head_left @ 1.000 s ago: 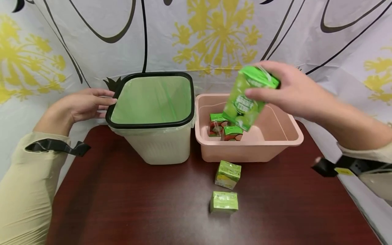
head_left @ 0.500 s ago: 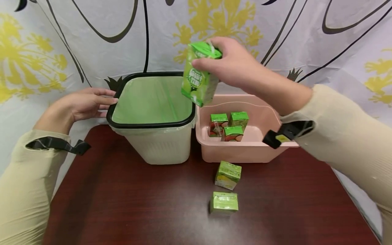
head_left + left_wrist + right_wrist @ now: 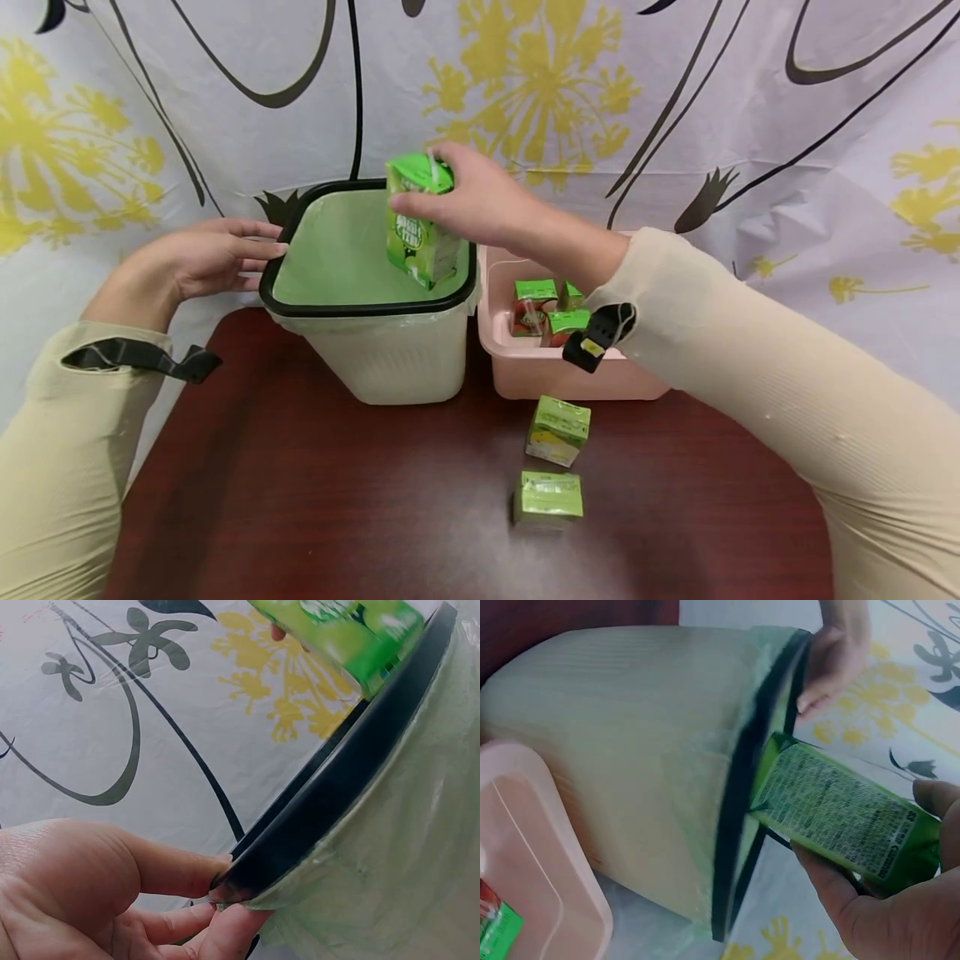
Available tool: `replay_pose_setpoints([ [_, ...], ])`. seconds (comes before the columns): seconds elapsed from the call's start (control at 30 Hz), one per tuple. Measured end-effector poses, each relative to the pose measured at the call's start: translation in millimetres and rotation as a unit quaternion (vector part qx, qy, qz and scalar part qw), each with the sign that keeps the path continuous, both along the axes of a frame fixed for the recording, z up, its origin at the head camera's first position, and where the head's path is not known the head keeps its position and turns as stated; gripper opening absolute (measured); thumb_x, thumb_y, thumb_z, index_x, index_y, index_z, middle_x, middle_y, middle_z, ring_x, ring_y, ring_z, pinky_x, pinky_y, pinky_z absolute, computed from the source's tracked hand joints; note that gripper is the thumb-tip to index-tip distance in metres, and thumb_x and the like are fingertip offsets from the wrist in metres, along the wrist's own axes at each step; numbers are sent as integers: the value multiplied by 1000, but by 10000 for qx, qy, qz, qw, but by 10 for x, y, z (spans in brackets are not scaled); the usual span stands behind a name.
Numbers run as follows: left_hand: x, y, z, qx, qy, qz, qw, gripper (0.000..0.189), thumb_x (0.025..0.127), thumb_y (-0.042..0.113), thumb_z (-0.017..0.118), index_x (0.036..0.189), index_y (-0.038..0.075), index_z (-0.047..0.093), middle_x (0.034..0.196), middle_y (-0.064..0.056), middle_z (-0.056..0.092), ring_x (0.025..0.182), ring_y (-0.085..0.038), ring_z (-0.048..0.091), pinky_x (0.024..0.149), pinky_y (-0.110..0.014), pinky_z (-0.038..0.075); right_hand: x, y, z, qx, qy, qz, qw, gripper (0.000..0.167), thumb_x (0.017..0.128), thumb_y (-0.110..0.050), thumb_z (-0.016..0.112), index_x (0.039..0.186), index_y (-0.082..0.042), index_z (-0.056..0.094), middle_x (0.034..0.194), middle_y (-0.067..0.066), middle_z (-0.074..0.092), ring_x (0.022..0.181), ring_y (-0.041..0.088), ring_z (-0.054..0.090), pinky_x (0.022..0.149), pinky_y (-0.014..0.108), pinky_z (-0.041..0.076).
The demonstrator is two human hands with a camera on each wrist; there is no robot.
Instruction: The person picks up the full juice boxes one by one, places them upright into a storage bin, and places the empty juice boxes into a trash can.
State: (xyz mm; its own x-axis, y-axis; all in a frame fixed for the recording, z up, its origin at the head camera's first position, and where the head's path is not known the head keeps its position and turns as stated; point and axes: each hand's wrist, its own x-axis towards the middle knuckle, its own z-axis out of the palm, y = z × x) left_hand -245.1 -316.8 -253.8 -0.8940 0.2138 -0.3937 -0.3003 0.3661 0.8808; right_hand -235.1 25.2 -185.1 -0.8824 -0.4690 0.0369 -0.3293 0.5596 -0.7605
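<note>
My right hand (image 3: pixel 480 196) grips a green juice box (image 3: pixel 411 237) near its top, thumb on the front. The box hangs upright over the mouth of a trash bin (image 3: pixel 397 358) lined with a thin green bag. In the right wrist view the lower end of the juice box (image 3: pixel 840 806) is right at the bin's black rim (image 3: pixel 739 795). My left hand (image 3: pixel 213 258) pinches the rim's left side between thumb and fingers, plainly seen in the left wrist view at the rim's corner (image 3: pixel 255 874).
A pink basin (image 3: pixel 555 379) right of the bin holds several small juice boxes (image 3: pixel 534 308), partly hidden by my right forearm. Two light green boxes stand on the dark table in front, a farther box (image 3: pixel 558 429) and a nearer box (image 3: pixel 550 497). A patterned curtain (image 3: pixel 675 100) hangs behind.
My right hand has carried the green juice box left from over the pink basin to the bin's opening, rising and then dropping lower. My left hand has stayed at the rim.
</note>
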Motion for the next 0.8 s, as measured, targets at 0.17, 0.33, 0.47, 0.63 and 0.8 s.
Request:
replay_pose_setpoints([
  [0.17, 2, -4, -1, 26, -10, 53, 10000, 43, 108, 19, 48, 145, 9, 29, 102, 16, 62, 95, 1, 62, 84, -25, 55, 34, -13, -119, 110, -219, 224, 9994, 77, 95, -45, 70, 156, -14, 34, 142, 8, 53, 126, 19, 55, 99, 31, 48],
  [0.33, 17, -12, -5, 33, 1, 65, 10000, 43, 108, 19, 49, 145, 9, 29, 101, 16, 62, 95, 1, 63, 84, -25, 55, 126, 87, -210, 194, 274, 622, 9975, 73, 97, -41, 69, 156, -12, 36, 149, 10, 49, 136, 20, 48, 109, 31, 41],
  [0.47, 26, -12, -6, 70, -8, 98, 9999, 41, 108, 19, 49, 144, 10, 30, 100, 17, 63, 94, 1, 63, 83, -25, 55, 244, 274, -325, 214, 1153, 1138, 9866, 68, 97, -34, 70, 153, -8, 41, 149, 9, 49, 135, 21, 47, 112, 33, 39],
  [0.63, 44, 14, -16, 110, -15, 108, 9999, 52, 108, 19, 49, 151, 6, 23, 101, 17, 63, 96, 1, 63, 84, -25, 55, 457, 644, -565, 56, 2183, 1503, 9642, 64, 96, -24, 72, 151, -6, 45, 147, 7, 50, 124, 18, 53, 105, 33, 43],
  [0.8, 40, 55, -26, 154, 22, 69, 9999, 53, 108, 20, 50, 151, 5, 23, 102, 17, 63, 97, 1, 63, 85, -25, 55, 752, 1086, -820, -371, 2922, 1588, 9423, 54, 90, -9, 75, 141, -5, 58, 138, 5, 60, 118, 17, 57, 99, 32, 46],
])
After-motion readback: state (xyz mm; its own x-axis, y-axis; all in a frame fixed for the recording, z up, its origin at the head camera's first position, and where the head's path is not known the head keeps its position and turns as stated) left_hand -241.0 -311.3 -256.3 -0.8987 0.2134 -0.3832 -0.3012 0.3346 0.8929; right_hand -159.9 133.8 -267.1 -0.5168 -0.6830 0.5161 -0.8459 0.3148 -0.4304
